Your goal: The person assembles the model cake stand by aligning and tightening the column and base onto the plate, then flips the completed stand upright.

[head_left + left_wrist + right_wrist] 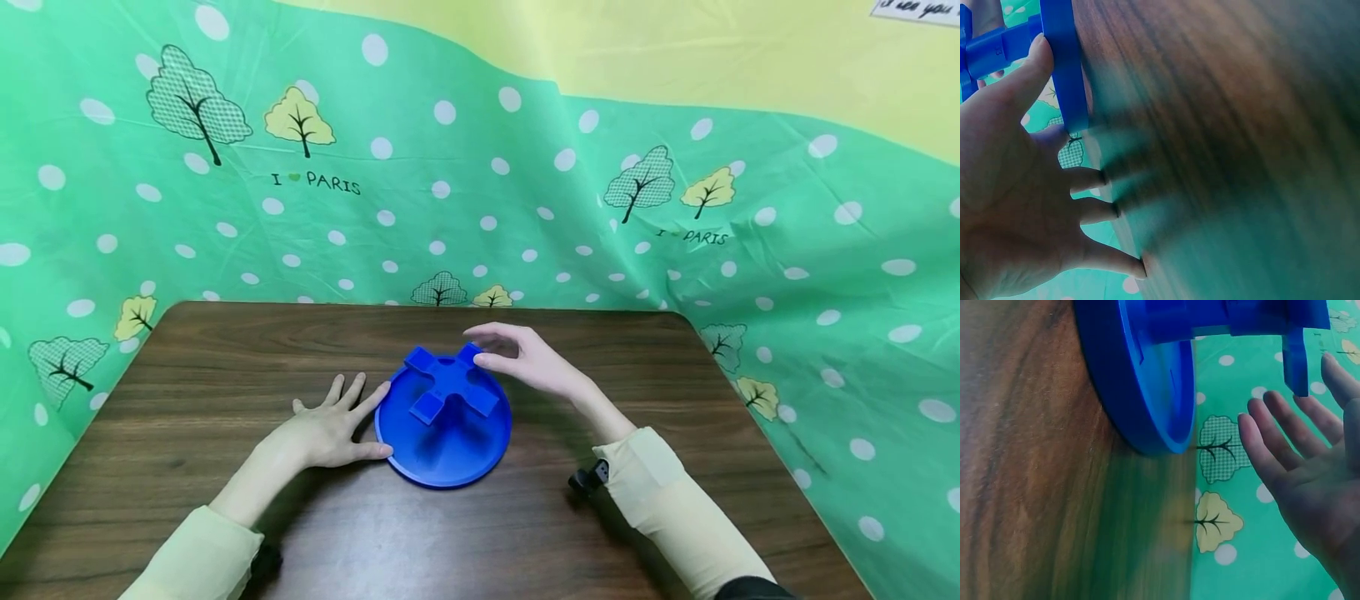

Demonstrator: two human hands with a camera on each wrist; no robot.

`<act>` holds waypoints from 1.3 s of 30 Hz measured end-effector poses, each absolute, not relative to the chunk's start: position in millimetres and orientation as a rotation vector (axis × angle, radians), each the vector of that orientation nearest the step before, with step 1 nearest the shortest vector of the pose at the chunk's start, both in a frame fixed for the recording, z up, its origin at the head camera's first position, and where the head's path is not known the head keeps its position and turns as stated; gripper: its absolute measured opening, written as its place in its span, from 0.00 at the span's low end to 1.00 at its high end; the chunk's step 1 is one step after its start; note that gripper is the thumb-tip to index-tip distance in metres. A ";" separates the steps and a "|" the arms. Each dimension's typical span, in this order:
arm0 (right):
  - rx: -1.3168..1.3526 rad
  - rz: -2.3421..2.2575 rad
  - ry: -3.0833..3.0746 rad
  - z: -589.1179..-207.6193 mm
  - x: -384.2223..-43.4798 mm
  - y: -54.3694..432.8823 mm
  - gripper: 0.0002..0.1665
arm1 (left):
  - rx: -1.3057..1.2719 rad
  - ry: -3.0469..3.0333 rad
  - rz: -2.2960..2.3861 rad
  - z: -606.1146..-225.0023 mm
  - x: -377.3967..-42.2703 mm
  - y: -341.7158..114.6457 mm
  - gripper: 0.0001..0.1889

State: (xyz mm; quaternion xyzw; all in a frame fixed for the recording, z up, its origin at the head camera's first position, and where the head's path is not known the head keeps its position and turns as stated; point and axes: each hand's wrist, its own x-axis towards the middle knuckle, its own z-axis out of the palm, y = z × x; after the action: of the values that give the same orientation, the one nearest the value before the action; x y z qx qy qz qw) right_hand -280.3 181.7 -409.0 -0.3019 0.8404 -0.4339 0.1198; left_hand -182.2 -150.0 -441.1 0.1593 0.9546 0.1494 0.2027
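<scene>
- The blue stand (453,392) stands upright mid-table, its round base (480,454) flat on the wood, a cross-shaped top (450,377) above.
- It looks like stiff, light plastic, probably smooth and a little slippery; the post (1213,319) under the cross seems the surest hold.
- Left hand (326,433): fingers spread, thumb and forefinger touching the base's rim around nine o'clock, not gripping.
- Right hand (532,362): fingers apart beside the cross's one-o'clock arm; contact is unclear.
- The overhanging arms crowd access to the post from above.
- Patterned cloth (480,200) hangs behind the table (450,550) at twelve o'clock.
</scene>
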 end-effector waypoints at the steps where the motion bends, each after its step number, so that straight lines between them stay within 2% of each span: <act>1: -0.886 -1.249 2.457 -409.3 -281.3 180.3 0.26 | 0.444 2.664 0.416 -441.3 -182.1 -150.0 0.52; 12: -0.910 -1.228 2.470 -414.1 -281.4 182.5 0.20 | 0.444 2.664 0.424 -440.3 -181.4 -150.2 0.52; 23: -0.879 -1.242 2.464 -409.1 -265.1 198.0 0.14 | 0.446 2.663 0.425 -441.5 -181.8 -149.9 0.52; 39: -0.906 -1.143 2.496 -406.6 -236.9 215.0 0.12 | 0.444 2.660 0.420 -442.9 -183.4 -150.6 0.52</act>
State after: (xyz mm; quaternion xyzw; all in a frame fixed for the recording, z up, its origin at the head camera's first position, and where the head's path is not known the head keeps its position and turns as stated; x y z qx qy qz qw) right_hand -236.9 215.0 -406.6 -0.3109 0.8565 -0.3924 0.1250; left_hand -183.4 -150.6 -442.9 0.1594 0.9539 0.1506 0.2048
